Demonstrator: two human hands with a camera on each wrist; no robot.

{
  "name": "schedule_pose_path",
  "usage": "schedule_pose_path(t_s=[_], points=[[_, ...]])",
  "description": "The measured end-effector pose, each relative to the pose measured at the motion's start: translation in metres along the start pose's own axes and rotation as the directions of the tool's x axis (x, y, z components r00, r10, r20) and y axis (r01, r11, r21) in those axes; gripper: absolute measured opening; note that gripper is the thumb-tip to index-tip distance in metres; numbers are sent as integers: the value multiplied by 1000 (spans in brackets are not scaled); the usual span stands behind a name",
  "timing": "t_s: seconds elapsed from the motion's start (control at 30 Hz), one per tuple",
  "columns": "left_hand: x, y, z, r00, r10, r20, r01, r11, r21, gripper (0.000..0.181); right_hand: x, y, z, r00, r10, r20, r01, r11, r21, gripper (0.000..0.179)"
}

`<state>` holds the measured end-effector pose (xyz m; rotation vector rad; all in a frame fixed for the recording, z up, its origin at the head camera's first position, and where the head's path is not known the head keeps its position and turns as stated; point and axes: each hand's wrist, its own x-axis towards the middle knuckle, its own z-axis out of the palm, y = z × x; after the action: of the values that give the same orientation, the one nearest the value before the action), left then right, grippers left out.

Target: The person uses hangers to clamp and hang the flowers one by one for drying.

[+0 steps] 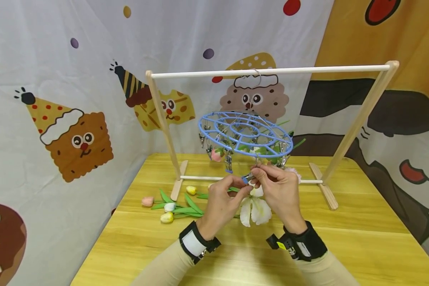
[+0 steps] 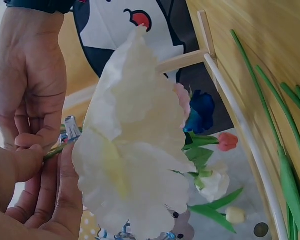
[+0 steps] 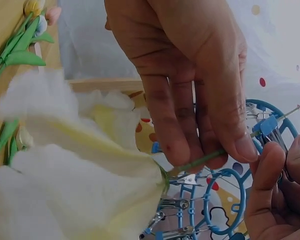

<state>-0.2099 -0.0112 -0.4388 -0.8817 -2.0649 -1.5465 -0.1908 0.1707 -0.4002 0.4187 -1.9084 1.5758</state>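
My left hand [image 1: 223,200] pinches the green stem [image 3: 202,160] of a large white artificial flower [image 1: 256,211] with a yellow centre. The bloom hangs below the hands and fills much of both wrist views. Between finger and thumb, my right hand [image 1: 280,190] holds a metal clip [image 1: 248,178] with blue tips. In the right wrist view the blue tips [image 3: 266,127] lie at the stem; whether they clamp it I cannot tell. Just above the hands hangs a round blue drying rack [image 1: 250,153] with several clips around it.
A wooden stand's white top bar [image 1: 207,74] carries the rack. Clipped flowers hang behind, including a blue flower [image 2: 200,112] and a red tulip [image 2: 227,141]. Loose tulips, one pink [image 1: 147,201], one yellow [image 1: 167,217], lie left on the wooden table [image 1: 128,246]. A printed cloth [image 1: 93,51] hangs behind.
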Motion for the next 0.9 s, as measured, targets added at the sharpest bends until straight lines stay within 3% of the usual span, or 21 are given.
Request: schedule_pose_path(t_s=[0.37, 0.53, 0.9], points=[[2, 1, 5, 999, -39, 20, 40, 999, -32, 12, -1, 0, 0, 999, 40, 7, -40, 999, 3, 15], [2, 1, 6, 998, -51, 26, 52, 998, -37, 12, -3, -1, -3, 993, 110, 39, -110, 994, -21, 22], [-3, -6, 2, 998, -3, 61, 1, 1000, 25, 16, -7, 5, -12, 989, 139, 55, -137, 989, -50, 30]])
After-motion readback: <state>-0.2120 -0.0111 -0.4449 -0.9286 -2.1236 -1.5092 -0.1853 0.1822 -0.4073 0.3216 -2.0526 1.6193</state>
